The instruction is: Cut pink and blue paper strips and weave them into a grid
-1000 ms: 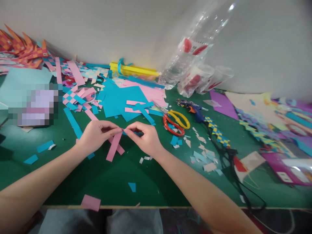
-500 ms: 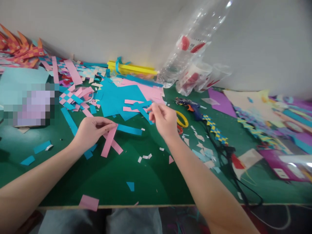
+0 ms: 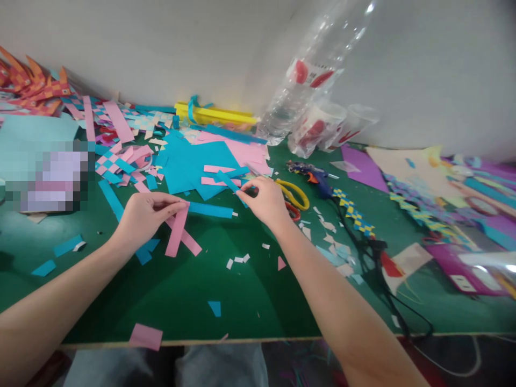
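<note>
My left hand [image 3: 143, 217] pinches a pink paper strip [image 3: 176, 234] at its top end. A second pink strip [image 3: 191, 243] crosses behind it, and a blue strip [image 3: 212, 209] sticks out rightward from the same fingertips. Further right, the thumb and fingers of my right hand [image 3: 266, 200] close on the end of another blue paper strip [image 3: 228, 181]. That one belongs to a small set of crossed blue and pink strips [image 3: 213, 169] lying on blue paper sheets [image 3: 185, 161]. Scissors [image 3: 298, 196] with yellow and red handles lie partly hidden behind my right hand.
A glue gun [image 3: 316, 180] with a black cable rests on the green table [image 3: 181, 301]. A plastic bottle [image 3: 310, 75] and wrapped cups [image 3: 320, 126] stand by the wall. Woven strips [image 3: 352, 212] and paper scraps [image 3: 336, 250] lie right; a pixelated object [image 3: 56, 180] sits left.
My right hand has left my left hand's fingertips and moved right and away to the crossed strips, uncovering the blue strip. My left hand keeps its pinch. The view has shifted slightly.
</note>
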{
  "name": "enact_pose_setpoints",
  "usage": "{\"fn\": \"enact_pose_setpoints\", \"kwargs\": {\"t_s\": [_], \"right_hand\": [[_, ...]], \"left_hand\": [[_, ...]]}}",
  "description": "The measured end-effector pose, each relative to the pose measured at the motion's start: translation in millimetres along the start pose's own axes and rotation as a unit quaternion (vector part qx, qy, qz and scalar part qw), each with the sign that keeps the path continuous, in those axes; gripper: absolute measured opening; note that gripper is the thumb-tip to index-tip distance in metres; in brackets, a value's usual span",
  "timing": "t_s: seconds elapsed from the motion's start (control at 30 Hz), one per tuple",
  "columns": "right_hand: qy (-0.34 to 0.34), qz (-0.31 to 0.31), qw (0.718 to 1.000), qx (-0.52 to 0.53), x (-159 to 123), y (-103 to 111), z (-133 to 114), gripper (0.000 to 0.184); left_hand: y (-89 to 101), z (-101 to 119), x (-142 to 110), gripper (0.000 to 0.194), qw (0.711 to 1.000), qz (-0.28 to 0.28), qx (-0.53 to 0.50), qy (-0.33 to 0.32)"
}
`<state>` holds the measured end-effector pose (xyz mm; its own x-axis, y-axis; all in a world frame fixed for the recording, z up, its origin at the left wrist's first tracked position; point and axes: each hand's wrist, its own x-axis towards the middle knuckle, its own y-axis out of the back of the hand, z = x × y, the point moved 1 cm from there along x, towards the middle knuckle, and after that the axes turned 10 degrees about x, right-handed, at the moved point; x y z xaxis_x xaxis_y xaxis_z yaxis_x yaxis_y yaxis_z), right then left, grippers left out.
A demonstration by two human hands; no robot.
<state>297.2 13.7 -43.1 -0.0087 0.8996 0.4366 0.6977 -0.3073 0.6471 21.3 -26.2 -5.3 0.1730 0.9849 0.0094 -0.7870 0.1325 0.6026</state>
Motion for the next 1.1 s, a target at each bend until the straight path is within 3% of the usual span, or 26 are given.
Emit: {"fn": "enact_pose_setpoints", "kwargs": {"t_s": [0.2, 0.3, 0.4, 0.53, 0.63, 0.83, 1.1], "right_hand": [[-0.008, 0.055, 0.977, 0.206, -2, 2, -20, 0.015], [-0.001, -0.008, 0.969, 0.248, -7, -2, -30, 0.022], [0.033, -0.065, 0.980, 0.183, -9, -6, -30, 0.026], [0.090, -0.028, 0.996, -0.002, -7, -10, -15, 0.020], [0.096, -0.026, 0.993, -0.058, -5, -13, -1, 0.022], [0.082, -0.024, 0.995, -0.055, -3, -14, 0, 0.019], [0.053, -0.038, 0.997, 0.036, -2, -6, -8, 0.016]], "left_hand": [[-0.1, 1, 0, 0.024, 1.000, -0.007, -0.010, -0.001], [-1.0, 2, -1, 0.024, 1.000, -0.022, -0.017, 0.000], [-1.4, 4, -2, 0.025, 1.000, -0.023, -0.010, -0.007], [-1.4, 4, -3, 0.027, 1.000, -0.025, -0.005, -0.006], [-1.6, 3, -2, 0.026, 1.000, -0.026, -0.007, -0.008], [-2.0, 4, -2, 0.022, 1.000, -0.021, -0.019, -0.007], [-0.6, 2, -1, 0.023, 1.000, -0.018, -0.021, -0.007]]}}
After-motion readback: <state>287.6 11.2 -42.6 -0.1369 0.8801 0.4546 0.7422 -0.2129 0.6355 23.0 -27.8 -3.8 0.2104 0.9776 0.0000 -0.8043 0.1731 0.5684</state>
